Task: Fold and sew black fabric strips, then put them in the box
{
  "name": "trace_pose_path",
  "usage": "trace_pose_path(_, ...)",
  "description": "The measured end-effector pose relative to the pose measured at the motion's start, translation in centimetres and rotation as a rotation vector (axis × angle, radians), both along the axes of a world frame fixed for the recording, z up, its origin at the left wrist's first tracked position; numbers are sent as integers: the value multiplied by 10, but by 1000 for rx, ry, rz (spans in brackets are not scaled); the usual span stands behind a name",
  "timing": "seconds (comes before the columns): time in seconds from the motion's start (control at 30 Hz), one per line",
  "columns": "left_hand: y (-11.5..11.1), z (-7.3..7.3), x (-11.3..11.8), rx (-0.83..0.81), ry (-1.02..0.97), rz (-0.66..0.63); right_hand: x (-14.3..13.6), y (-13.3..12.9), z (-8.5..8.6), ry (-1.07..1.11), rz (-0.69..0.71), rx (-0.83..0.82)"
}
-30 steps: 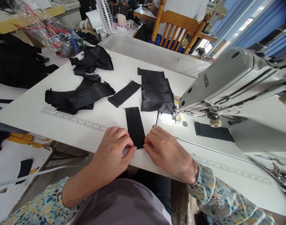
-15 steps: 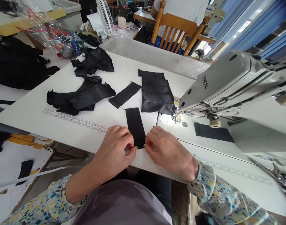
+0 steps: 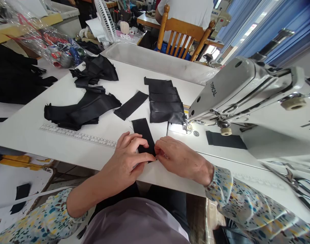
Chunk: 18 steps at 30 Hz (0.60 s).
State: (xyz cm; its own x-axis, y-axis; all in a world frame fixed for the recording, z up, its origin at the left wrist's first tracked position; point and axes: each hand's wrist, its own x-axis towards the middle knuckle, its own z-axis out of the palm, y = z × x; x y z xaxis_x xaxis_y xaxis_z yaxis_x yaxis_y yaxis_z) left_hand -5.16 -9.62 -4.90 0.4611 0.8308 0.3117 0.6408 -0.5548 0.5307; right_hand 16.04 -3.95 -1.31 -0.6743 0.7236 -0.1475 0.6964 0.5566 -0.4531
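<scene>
A black fabric strip [image 3: 144, 130] lies on the white sewing table near its front edge. My left hand [image 3: 131, 152] rests over the strip's lower left side, fingers apart, its index fingertip at the lower right corner. My right hand [image 3: 179, 157] pinches that same corner between thumb and curled fingers. Behind it, another single strip [image 3: 131, 105] lies slanted. A row of overlapping black pieces [image 3: 165, 101] reaches the presser foot of the sewing machine [image 3: 226, 88]. Piles of black pieces [image 3: 81, 108] lie to the left.
A ruler scale [image 3: 78, 135] runs along the table's left part. Scissors [image 3: 294, 183] lie at the far right. One dark piece [image 3: 226, 139] sits under the machine arm. Beyond the table are a trough [image 3: 157, 61], a wooden chair [image 3: 182, 30] and a seated person [image 3: 188, 12].
My left hand's fingers have spread, and its index finger has reached across to the strip's lower right corner. My right hand remains pinched there. The whole view has shifted slightly.
</scene>
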Motion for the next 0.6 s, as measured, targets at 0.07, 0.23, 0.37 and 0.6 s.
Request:
trace_pose_path(0.07, 3, -1, -3, 30, 32, -49, 0, 1, 1, 1, -5, -10)
trace_pose_path(0.23, 8, 2, -9, 89, 72, -101, -2, 2, 3, -28, -10, -18)
trace_pose_path(0.37, 13, 13, -12, 106, 97, -183, -3, 2, 5, -55, -22, -21)
trace_pose_path(0.6, 51, 45, -4, 63, 179, -477, -6, 6, 9, -97, -43, -35)
